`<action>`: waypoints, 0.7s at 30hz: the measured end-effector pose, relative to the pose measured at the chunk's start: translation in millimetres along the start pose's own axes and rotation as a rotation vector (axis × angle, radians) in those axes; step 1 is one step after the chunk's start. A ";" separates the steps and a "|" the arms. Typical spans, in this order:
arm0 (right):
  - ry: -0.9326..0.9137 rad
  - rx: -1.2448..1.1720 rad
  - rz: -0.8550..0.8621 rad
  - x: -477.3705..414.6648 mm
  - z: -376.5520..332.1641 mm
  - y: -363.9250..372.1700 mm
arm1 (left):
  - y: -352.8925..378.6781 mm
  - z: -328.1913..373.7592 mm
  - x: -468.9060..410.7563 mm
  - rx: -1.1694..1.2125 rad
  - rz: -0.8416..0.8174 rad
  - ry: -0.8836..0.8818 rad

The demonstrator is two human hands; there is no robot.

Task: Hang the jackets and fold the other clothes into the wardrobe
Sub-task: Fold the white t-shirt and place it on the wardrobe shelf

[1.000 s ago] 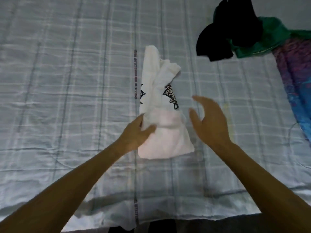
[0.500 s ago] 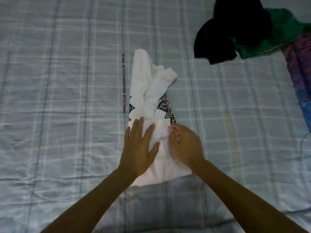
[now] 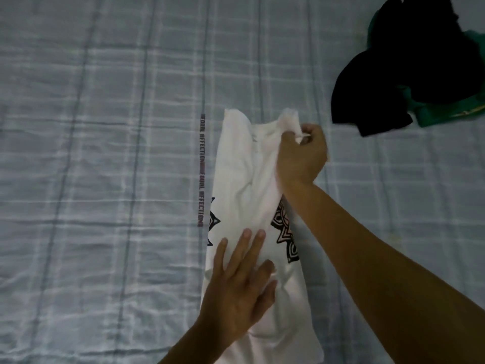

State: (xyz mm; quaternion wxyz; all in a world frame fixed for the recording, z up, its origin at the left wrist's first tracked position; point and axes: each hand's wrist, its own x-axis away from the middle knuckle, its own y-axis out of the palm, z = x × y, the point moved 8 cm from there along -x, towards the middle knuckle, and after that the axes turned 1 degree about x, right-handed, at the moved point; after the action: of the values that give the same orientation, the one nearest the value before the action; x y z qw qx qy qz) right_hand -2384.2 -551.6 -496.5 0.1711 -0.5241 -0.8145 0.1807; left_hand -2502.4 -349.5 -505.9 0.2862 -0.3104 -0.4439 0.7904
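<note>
On the bed, a white shirt (image 3: 244, 179) lies folded into a long narrow strip on the checked sheet (image 3: 105, 153), running away from the person. The left hand (image 3: 241, 292) lies flat on the near half of the strip, palm down. Its fingers (image 3: 244, 248) are straight and slightly spread, pressing the cloth to the sheet. The fingertips reach level with the black star-like print that shows at both edges of the strip. The right hand (image 3: 301, 156) is at the far end, on the right corner, with fingers and thumb curled to pinch a bunched fold of the white cloth. Whether that fold is a sleeve or part of the collar cannot be told. The two hands are well apart, one toward each end of the shirt, and the right forearm crosses over the strip's right edge and part of the print. Just left of the shirt, a line of dark lettering (image 3: 201, 169) runs along the sheet, parallel to the strip. At the far right, well apart from the shirt, a black garment (image 3: 393, 74) lies crumpled on top of a green garment (image 3: 446, 114).
</note>
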 end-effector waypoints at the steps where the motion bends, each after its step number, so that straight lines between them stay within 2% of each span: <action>1: -0.061 -0.081 0.053 0.9 -15.8 0.6 | 0.2 0.8 0.7 -0.003 0.010 0.030; 3: -0.144 -0.169 0.025 9.5 -37.4 19.6 | 2.3 -0.6 2.4 -0.016 0.016 0.058; 5: -0.188 -0.114 -0.137 25.6 -46.7 51.3 | 3.0 -3.5 3.3 -0.022 0.004 0.054; 6: -0.196 -0.041 -0.295 33.5 -41.1 74.7 | 1.9 -4.9 2.5 -0.027 -0.004 0.042; 8: -0.253 0.269 -0.732 59.8 -19.0 124.4 | -1.7 -5.9 2.7 -0.042 -0.017 0.022; 9: -0.311 0.394 -0.876 71.6 -9.7 135.3 | -4.1 -5.6 4.6 -0.040 -0.018 0.021; 10: -0.347 0.422 -0.923 77.7 -7.3 134.8 | -7.5 -4.4 7.7 -0.029 -0.017 0.025; 11: -0.349 0.381 -0.899 76.3 -8.3 125.6 | -10.7 -2.2 11.7 -0.013 -0.016 0.033; 13: -0.399 0.248 -0.698 66.9 -15.0 90.5 | -14.1 6.8 22.7 0.012 -0.027 0.074; 14: -0.436 0.261 -0.655 66.1 -12.4 76.4 | -13.2 13.6 29.8 0.015 -0.046 0.113; 17: -0.503 0.498 -0.851 81.0 21.3 61.4 | -0.7 32.3 57.6 -0.009 -0.175 0.248; 18: -0.510 0.509 -0.875 86.0 28.4 56.1 | 3.7 34.6 66.6 -0.020 -0.213 0.272; 21: -0.549 0.382 -0.764 99.1 19.9 21.9 | 4.9 34.2 88.6 0.008 -0.260 0.267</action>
State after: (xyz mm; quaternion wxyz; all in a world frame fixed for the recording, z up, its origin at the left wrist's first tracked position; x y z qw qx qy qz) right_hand -2415.0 -454.7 -515.5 0.0972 -0.0814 -0.9154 0.3821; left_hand -2585.7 -305.1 -517.1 0.4437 -0.3513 -0.4351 0.7003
